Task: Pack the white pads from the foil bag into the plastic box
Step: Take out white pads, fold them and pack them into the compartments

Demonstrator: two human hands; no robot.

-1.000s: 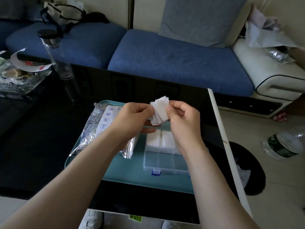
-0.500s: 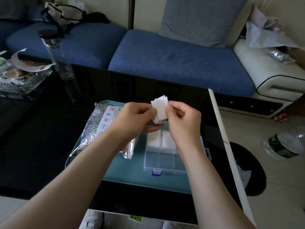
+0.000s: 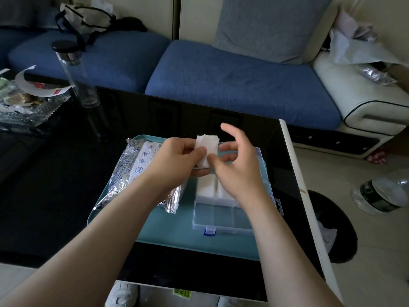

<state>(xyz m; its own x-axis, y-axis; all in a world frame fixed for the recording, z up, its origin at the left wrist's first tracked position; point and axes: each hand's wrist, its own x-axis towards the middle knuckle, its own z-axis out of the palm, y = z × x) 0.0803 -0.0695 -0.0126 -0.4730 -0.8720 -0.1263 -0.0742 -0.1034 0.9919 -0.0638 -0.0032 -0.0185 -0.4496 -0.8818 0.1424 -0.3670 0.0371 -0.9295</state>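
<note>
My left hand (image 3: 177, 158), in the centre of the frame, gripped a small stack of white pads (image 3: 207, 147) between thumb and curled fingers, with the stack standing upright above the far end of the box (image 3: 221, 218). My right hand (image 3: 238, 167) sat just to the right of it. Its thumb tip touched the lower edge of the stack and its fingers were loosely spread, with the index finger raised and blurred. They were not closed on anything.

The clear plastic box lay open below my right wrist, a blue latch on its near wall. Packed pads (image 3: 207, 187) filled the far compartments in two white rows. The near compartments showed only clear plastic.

The silver foil bag (image 3: 128, 173) lay flat just left of the box, partly under my left forearm. Bag and box both rested on a teal tray (image 3: 159, 231) on a glossy black table (image 3: 44, 185). A clear bottle (image 3: 75, 78) with a black cap stood on the table at the upper left, in front of a blue sofa (image 3: 232, 83)
</note>
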